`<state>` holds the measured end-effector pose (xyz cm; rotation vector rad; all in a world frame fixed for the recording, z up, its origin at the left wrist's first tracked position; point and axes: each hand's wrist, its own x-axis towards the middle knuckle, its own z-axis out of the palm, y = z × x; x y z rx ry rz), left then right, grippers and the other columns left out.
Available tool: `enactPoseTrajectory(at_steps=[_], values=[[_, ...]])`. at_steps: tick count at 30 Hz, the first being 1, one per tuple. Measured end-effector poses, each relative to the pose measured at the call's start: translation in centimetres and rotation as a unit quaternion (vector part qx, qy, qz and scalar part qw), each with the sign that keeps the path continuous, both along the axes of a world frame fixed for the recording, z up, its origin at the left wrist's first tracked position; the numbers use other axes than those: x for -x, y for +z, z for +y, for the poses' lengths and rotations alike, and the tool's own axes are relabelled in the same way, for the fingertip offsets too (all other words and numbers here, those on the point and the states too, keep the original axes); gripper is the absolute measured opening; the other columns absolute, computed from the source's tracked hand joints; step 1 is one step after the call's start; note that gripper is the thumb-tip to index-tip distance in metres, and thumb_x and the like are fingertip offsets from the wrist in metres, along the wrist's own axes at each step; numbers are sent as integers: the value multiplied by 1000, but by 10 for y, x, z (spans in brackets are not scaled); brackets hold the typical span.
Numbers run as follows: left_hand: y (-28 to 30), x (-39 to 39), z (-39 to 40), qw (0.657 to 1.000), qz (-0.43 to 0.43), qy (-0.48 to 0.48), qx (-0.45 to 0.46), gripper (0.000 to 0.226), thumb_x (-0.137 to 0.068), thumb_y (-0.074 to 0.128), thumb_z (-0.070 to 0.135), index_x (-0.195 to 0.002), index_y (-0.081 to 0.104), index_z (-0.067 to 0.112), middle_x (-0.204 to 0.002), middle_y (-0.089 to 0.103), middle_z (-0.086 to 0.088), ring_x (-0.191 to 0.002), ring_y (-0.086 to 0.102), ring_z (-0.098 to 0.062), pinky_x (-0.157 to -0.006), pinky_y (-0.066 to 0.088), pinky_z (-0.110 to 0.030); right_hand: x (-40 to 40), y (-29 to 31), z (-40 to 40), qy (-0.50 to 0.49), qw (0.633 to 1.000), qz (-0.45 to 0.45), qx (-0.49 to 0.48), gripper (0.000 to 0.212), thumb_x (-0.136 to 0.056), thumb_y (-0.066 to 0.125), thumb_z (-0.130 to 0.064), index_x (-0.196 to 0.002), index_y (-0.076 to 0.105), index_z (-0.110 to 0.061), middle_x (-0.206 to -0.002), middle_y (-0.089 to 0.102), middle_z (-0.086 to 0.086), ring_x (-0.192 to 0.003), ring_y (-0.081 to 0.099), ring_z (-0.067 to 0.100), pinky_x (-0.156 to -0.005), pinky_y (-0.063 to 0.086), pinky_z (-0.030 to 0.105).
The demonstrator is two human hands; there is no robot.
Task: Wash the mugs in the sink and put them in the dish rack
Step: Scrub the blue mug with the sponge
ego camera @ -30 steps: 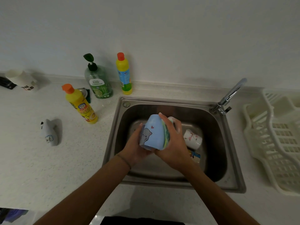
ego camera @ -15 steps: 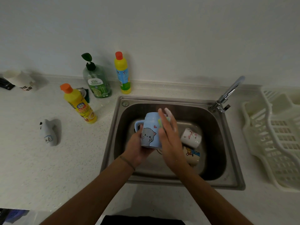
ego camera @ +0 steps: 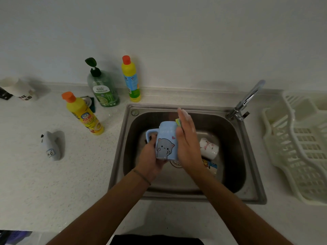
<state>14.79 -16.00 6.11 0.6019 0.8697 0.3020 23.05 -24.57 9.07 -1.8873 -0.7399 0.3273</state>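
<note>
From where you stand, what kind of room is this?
Most likely a home kitchen: a steel sink with a tap, detergent bottles on the counter, and a dish rack beside the sink.

Brushed steel sink point(ego camera: 251, 181), glossy ceramic mug point(ego camera: 166, 138), plastic rack point(ego camera: 300, 156)

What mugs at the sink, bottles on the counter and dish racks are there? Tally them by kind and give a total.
Mugs: 3 (blue mug, held over the sink; flowered white mug; cartoon mug, partly hidden)
Bottles: 3 (near yellow bottle, far yellow bottle, green pump bottle)
Dish racks: 1 (dish rack)
Total: 7
</note>
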Motion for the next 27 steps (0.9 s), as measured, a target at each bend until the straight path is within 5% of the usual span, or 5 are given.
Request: enactPoseTrajectory(at_steps=[6,12,17,23,27], values=[[0,6,5,1000,-22,13,6,43,-112,33,36,-123,65,9,-100,78,-11,-84,76,-20,-65,63,-31,40,-11,-11,76,972,-212,69,52,-107,20,-40,-156,34,-29,-168,16,0,-156,0,24,-121,26,53],[-1,-2,0,998,-7,29,57,44,-111,33,39,-113,67,11,-100,73,-15,-78,75,-25,-61,63,-35,6,-2,2,14,998,48,31,56,-103,22,-49,-158,21,-40,-167,9,-18,-153,-3,0,-125,20,47],[0,3,7,998,-11,56,29,38,-111,35,34,-115,64,10,-80,76,-7,-66,74,-17,-52,59,-27,38,-12,-4,77,978,-178,79,52,-107,26,-34,-158,27,-27,-167,14,-6,-156,-5,16,-121,3,26],[-7,2,4,999,9,32,28,44,-110,31,41,-110,66,13,-92,75,-11,-75,74,-22,-61,62,-35,3,-3,11,40,997,13,58,54,-107,26,-42,-159,20,-35,-167,14,-10,-155,5,11,-125,21,45],[-6,4,11,999,8,43,-16,47,-110,34,43,-121,65,10,-100,75,-12,-81,75,-20,-63,62,-30,39,-15,5,64,972,-196,111,54,-107,39,-25,-158,23,-31,-168,12,-5,-156,-3,18,-124,3,28]])
